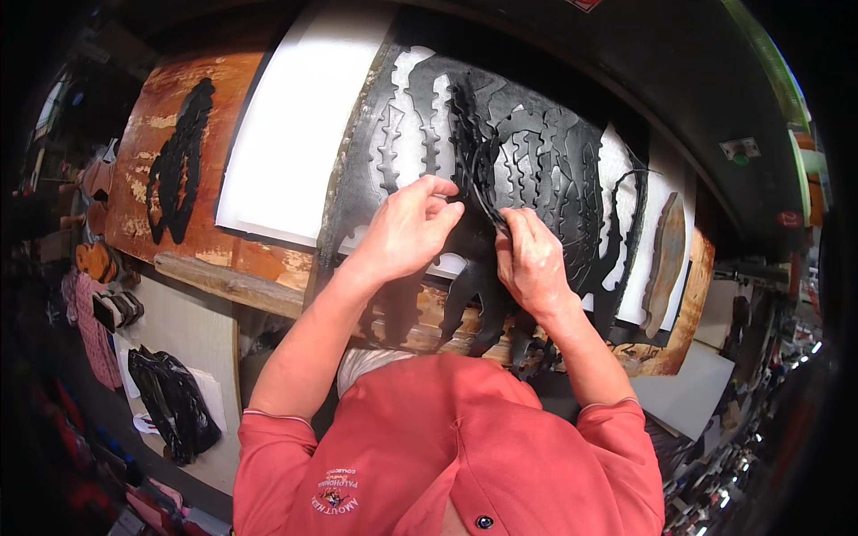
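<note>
Handling of notched black strips above a cut black sheet, which lies over the middle of the wooden board. The right hand pinches the near end of the strip bundle between thumb and fingers; the bundle runs away from it toward the far side. The left hand, at the bundle's left, has bent fingers with the thumb parted from them and grasps nothing visible; whether its fingertips touch a strip cannot be told. From where I stand, the chief hazard is snagging: the toothed edges could catch in the sheet's openings and stretch or tear. Held at one end only, the bundle might also fan out, and, black against black, a loose strip could be overlooked among the remaining pieces.
</note>
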A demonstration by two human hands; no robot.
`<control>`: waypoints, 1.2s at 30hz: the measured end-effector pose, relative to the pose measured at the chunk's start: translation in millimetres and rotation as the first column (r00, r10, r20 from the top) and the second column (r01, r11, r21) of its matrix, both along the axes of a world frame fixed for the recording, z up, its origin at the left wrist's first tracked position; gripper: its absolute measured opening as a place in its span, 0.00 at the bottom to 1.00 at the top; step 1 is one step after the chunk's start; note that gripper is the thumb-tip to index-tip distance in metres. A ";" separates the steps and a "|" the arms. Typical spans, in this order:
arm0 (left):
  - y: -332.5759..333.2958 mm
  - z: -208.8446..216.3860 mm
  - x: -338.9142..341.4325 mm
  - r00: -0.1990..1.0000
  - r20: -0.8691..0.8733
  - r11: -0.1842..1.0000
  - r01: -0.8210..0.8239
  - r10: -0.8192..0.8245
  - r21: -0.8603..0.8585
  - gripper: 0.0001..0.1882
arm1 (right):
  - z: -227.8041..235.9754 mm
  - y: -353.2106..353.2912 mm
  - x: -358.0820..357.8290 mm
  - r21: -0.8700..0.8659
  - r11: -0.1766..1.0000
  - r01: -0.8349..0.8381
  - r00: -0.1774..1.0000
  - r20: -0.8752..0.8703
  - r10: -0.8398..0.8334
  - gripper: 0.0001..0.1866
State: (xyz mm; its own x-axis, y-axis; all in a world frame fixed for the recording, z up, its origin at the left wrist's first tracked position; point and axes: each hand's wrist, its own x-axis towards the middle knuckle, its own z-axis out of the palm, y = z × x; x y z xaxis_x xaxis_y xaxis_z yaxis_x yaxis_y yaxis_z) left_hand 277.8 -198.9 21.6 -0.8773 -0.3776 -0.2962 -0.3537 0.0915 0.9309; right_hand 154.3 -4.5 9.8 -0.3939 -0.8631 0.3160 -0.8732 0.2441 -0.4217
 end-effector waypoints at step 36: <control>90.3 -23.9 -31.8 0.917 -0.371 0.943 -0.241 0.143 -0.231 0.34 | 4.9 7.2 -32.3 0.044 0.928 0.371 0.365 0.911 -0.189 0.12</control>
